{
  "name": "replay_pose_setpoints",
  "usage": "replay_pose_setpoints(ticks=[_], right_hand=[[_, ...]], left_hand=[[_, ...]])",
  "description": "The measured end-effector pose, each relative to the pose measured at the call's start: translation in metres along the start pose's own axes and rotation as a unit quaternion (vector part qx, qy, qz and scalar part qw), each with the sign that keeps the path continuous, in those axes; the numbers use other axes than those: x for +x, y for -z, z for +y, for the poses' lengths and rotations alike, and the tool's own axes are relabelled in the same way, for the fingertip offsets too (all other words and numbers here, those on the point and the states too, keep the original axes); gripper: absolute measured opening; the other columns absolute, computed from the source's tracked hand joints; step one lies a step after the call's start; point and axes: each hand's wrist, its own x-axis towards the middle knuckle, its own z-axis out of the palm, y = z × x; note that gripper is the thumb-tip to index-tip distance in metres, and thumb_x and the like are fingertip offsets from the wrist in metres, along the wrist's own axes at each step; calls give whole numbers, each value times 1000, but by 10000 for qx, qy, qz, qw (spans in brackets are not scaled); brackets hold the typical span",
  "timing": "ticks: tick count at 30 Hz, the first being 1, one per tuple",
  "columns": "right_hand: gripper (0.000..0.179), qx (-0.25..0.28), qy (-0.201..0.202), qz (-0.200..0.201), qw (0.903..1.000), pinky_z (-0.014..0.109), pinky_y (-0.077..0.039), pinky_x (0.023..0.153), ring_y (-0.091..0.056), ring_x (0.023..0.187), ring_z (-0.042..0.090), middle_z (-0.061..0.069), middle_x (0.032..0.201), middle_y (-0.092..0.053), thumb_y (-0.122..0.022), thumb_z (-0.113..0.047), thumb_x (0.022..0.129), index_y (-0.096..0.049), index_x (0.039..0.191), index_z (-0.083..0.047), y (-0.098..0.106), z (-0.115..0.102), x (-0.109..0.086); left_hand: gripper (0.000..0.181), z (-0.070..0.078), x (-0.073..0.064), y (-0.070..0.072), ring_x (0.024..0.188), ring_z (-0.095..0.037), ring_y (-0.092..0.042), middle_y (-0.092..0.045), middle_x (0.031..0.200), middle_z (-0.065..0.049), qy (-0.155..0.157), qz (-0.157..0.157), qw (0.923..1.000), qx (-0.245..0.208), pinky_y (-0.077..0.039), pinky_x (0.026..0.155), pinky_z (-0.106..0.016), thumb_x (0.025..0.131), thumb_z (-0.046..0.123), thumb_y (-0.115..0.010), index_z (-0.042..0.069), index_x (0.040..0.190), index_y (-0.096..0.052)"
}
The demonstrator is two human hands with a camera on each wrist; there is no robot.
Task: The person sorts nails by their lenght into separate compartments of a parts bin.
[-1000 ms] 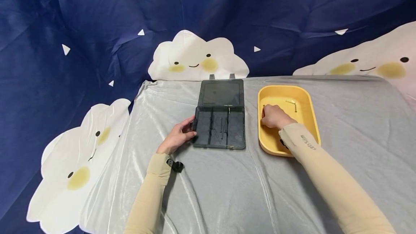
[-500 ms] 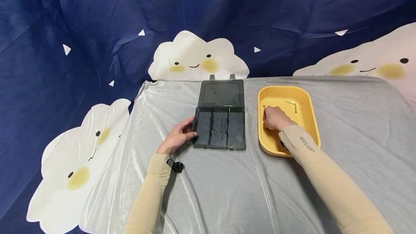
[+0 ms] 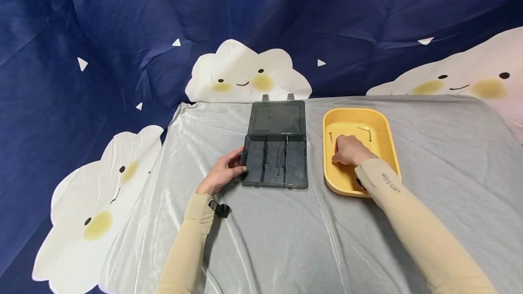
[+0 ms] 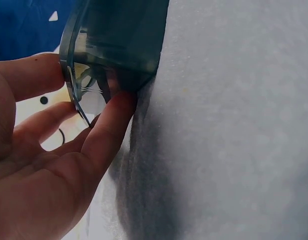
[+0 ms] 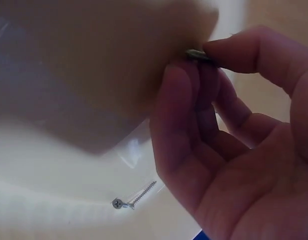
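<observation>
My left hand point(image 3: 220, 173) grips the left side of an open dark plastic organizer box point(image 3: 296, 162); in the left wrist view its fingers wrap the side wall of the box point(image 4: 121, 35). Several dark screws point(image 3: 279, 160) lie in the box's middle compartment, and a brassy one point(image 3: 287, 139) sits at the back by the right divider. Inside the yellow tray point(image 3: 355, 109), my right hand point(image 3: 350, 149) pinches a screw point(image 5: 197, 54) between thumb and fingertips; only its end shows. One loose screw point(image 3: 331, 138) lies by the tray's left wall, and others point(image 3: 370, 135) at its back right.
The box's lid point(image 3: 278, 118) is folded back behind it, with two latches pointing at the backdrop. Grey cloth point(image 3: 282, 235) covers the table under box and tray. A dark blue backdrop point(image 3: 261, 8) with cloud prints rises behind.
My right hand has shifted right and slightly nearer within the tray, uncovering the screw by the left wall. The left hand keeps its grip on the box.
</observation>
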Motion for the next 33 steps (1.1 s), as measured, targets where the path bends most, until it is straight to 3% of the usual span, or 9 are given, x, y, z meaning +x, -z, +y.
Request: replay_pose_setpoints(ticks=[7,15,24,33], right_hand=[[15,84,-51,74,9999,26,-40,57,-53,66,21,6,69,-58,-69,-18,81,-64,76,-4,5,3,-4],[15,247,99,260,9993,26,-38,57,-50,63,19,2,65,-55,-65,-16,79,-61,70,-6,13,5,-10],[11,208,321,595,9975,36,-39,75,-52,72,24,5,72,-59,-64,-15,77,-60,73,-5,24,6,-17],[11,229,395,893,9950,30,-38,68,-52,78,28,8,77,-59,-66,-11,76,-59,82,-3,32,0,-27]], left_hand=[[75,1,0,0,129,-39,-45,-40,147,-26,44,-64,9999,-83,-49,80,-14,88,-9,-59,8,152,-27],[73,0,-1,-2,128,-35,-47,-44,146,-21,-43,42,10000,-45,-49,81,-14,88,-6,-62,14,151,-32],[73,-1,0,-2,126,-34,-49,-46,144,-20,-16,53,10000,-37,-50,80,-15,88,-6,-62,14,151,-33],[74,-2,0,-1,125,-32,-50,-46,145,-20,7,35,10000,-12,-50,81,-16,87,-6,-62,14,152,-32]])
